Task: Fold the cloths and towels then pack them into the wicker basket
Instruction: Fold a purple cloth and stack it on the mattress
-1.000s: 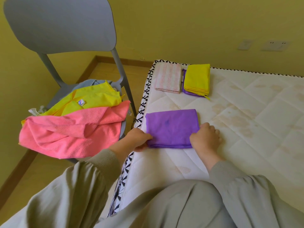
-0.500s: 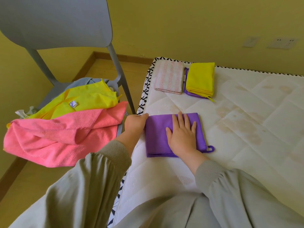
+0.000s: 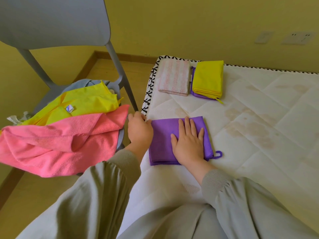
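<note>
a person's right hand [image 3: 188, 144] lies flat, palm down with fingers straight and slightly spread, on a folded purple cloth [image 3: 160, 140] near the left edge of a bare quilted mattress [image 3: 259, 118]. the cloth is a neat rectangle, its hanging loop [image 3: 218, 154] sticking out at the near right corner. the left hand [image 3: 139, 133] sits against the cloth's left edge at the mattress border, back of the hand to the camera, its fingers mostly hidden; whether it pinches the fabric cannot be told. loose grey-green sleeves [image 3: 107, 195] cover both forearms to the wrist. at the far corner of the mattress, well apart from the hands, a folded white towel with pink stripes [image 3: 173, 77] lies just beside a folded yellow cloth [image 3: 208, 77], which is stacked on a second folded purple cloth [image 3: 198, 95] showing along its left and near edges. to the left, a grey plastic chair [image 3: 51, 19] stands on the wooden floor [image 3: 25, 195] beside the mattress, its seat heaped with unfolded laundry: a pink towel [image 3: 57, 145] draped over the front and hanging past the seat, a loose yellow cloth [image 3: 86, 102] with a small white label behind it, and a pale blue fabric [image 3: 82, 84] underneath at the back. two wall sockets [image 3: 296, 37] are set in the yellow wall [image 3: 189, 23] behind the mattress.
</note>
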Demonstrator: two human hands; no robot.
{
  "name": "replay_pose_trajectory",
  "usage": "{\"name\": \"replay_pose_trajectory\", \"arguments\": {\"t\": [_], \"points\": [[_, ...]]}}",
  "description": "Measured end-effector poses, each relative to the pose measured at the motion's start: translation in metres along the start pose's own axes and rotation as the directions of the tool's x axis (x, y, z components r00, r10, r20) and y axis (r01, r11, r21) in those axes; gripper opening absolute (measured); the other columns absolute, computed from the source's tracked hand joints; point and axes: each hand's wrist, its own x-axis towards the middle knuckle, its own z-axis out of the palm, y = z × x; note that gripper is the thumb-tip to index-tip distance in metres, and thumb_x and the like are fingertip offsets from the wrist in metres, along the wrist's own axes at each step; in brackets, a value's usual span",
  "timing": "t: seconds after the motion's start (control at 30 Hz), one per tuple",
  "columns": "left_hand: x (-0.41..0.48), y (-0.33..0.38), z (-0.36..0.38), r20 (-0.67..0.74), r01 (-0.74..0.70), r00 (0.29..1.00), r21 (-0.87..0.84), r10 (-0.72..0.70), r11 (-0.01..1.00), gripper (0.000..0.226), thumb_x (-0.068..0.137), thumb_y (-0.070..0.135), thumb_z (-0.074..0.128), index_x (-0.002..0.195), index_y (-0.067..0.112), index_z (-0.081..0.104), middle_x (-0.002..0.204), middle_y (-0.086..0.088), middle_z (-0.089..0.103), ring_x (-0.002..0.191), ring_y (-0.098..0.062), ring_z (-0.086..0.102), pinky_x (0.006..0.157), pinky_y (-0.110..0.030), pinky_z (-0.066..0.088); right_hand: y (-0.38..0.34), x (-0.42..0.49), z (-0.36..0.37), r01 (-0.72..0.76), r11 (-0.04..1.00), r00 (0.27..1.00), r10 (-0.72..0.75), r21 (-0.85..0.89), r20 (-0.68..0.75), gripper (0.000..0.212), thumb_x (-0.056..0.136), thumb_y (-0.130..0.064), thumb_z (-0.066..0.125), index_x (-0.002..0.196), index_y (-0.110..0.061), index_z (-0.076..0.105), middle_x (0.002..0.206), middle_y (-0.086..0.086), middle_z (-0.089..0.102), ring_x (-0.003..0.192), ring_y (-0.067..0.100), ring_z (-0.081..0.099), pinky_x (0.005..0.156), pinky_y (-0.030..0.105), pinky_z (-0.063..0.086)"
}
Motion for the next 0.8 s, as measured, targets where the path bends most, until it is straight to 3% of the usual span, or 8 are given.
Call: {"name": "replay_pose_trajectory", "arguments": {"t": [0.1,0.2,0.27,0.33,0.5,0.63,0.8], "points": [[-0.019,0.002,0.007,-0.108,-0.331,0.933,0.110,0.343,0.937,0.031,0.086,0.008,0.051,0.116,0.003,0.058,0.125,-0.015,0.054,0.110,-0.036,0.050,0.089,-0.040,0.039,0.001,0.000,-0.002,0.001,0.999,1.000,-0.002,0.033,0.013,0.064,0.092,-0.043,0.020,0.150,-0.017,0.024,0.159,0.006,0.014,0.147,0.022,0.011,0.115,0.054,0.004],[-0.031,-0.011,0.018,0.037,-0.581,0.807,0.238,0.590,0.779,0.047,0.085,0.016,0.032,0.121,0.003,0.060,0.132,-0.015,0.056,0.121,-0.039,0.050,0.096,-0.049,0.043,0.002,-0.002,-0.009,0.029,0.997,0.999,-0.027,0.070,-0.019,0.057,0.095,-0.032,0.026,0.150,-0.018,0.023,0.159,0.003,0.012,0.147,0.020,0.008,0.115,0.054,0.004],[-0.036,-0.025,0.022,0.229,-0.629,0.777,0.322,0.586,0.708,0.056,0.089,0.027,0.024,0.134,0.007,0.052,0.144,-0.011,0.047,0.135,-0.036,0.038,0.106,-0.052,0.036,0.003,-0.002,-0.011,0.054,0.998,0.999,-0.053,0.045,-0.012,0.055,0.098,-0.028,0.030,0.151,-0.020,0.020,0.160,0.001,0.010,0.147,0.020,0.006,0.115,0.053,0.003],[-0.039,-0.038,0.026,0.335,-0.633,0.774,0.368,0.538,0.681,0.063,0.092,0.038,0.015,0.145,0.012,0.037,0.154,-0.005,0.031,0.144,-0.029,0.022,0.114,-0.050,0.021,0.004,-0.001,-0.009,0.093,0.995,0.995,-0.092,-0.020,0.039,0.055,0.099,-0.030,0.029,0.152,-0.022,0.015,0.160,0.000,0.006,0.147,0.020,0.003,0.116,0.051,0.000],[-0.040,-0.039,0.030,0.391,-0.590,0.805,0.444,0.447,0.674,0.071,0.088,0.045,0.000,0.152,0.018,0.013,0.160,0.000,0.008,0.148,-0.020,0.002,0.118,-0.042,0.003,0.023,0.004,-0.004,-0.007,0.998,0.995,0.014,-0.065,0.101,0.056,0.100,-0.041,0.019,0.152,-0.025,0.006,0.160,-0.004,0.001,0.147,0.016,-0.003,0.116,0.050,0.000],[-0.041,-0.045,0.026,0.379,-0.556,0.828,0.465,0.413,0.689,0.076,0.085,0.049,-0.004,0.153,0.017,0.008,0.161,0.001,0.002,0.148,-0.018,-0.004,0.118,-0.041,0.000,0.040,0.001,-0.004,-0.107,0.993,0.987,0.113,-0.056,0.116,0.057,0.100,-0.042,0.016,0.152,-0.022,0.003,0.160,-0.005,-0.002,0.147,0.015,-0.003,0.117,0.049,0.005],[-0.038,-0.042,0.022,0.401,-0.532,0.838,0.451,0.370,0.717,0.065,0.097,0.049,0.014,0.153,0.017,0.003,0.161,0.000,-0.005,0.147,-0.018,-0.010,0.118,-0.043,-0.002,0.045,-0.004,-0.008,-0.209,0.978,0.967,0.208,-0.015,0.150,0.059,0.100,-0.045,0.016,0.152,-0.022,0.001,0.160,0.003,0.000,0.147,0.018,0.000,0.118,0.045,0.006]]}}
